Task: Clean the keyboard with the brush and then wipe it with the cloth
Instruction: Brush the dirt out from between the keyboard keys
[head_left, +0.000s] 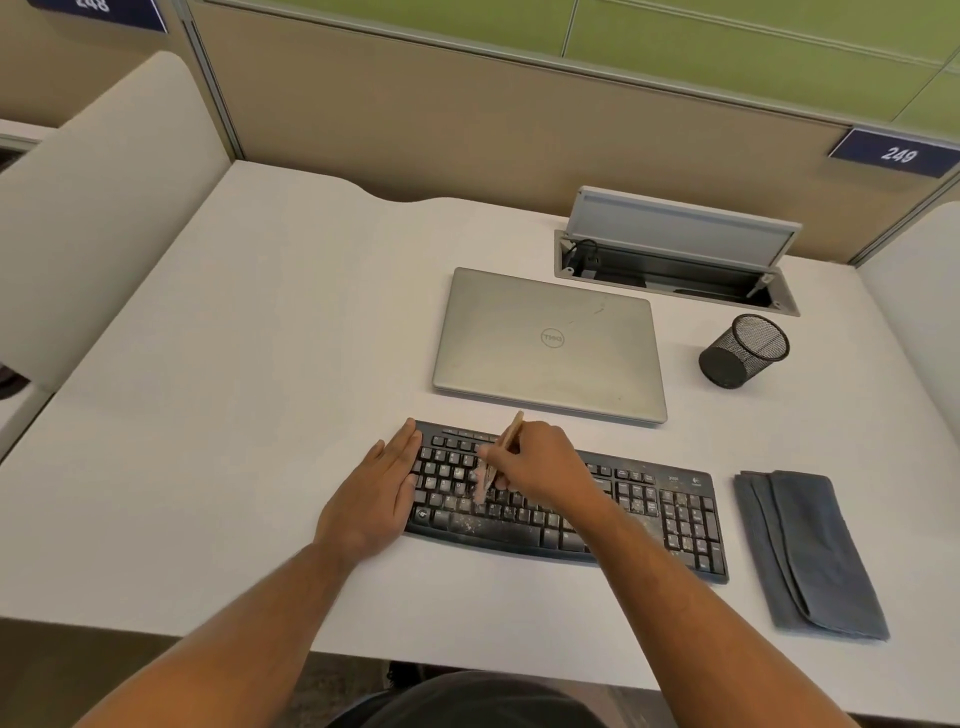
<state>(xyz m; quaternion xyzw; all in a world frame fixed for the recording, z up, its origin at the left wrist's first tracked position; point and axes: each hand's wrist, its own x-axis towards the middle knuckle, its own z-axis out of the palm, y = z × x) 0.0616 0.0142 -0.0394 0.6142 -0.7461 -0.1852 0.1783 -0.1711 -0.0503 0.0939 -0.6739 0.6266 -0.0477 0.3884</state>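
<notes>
Keyboard (597, 514) lies on the desk (234, 364) in front of a closed laptop (550, 343), its keys speckled with pale dust. Left hand (374, 493) rests flat, fingers straight, against the keyboard's left end. Right hand (535, 462) grips the brush (498, 457), bristles down on the left-centre keys. Folded cloth (810, 551) lies just right of the keyboard.

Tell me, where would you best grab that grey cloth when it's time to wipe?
Probably by its near right corner, coming from above with the right hand. The cloth lies flat and folded on the desk, right of the keyboard, apart from it, so pinching the stacked layers there should lift it whole.
</notes>
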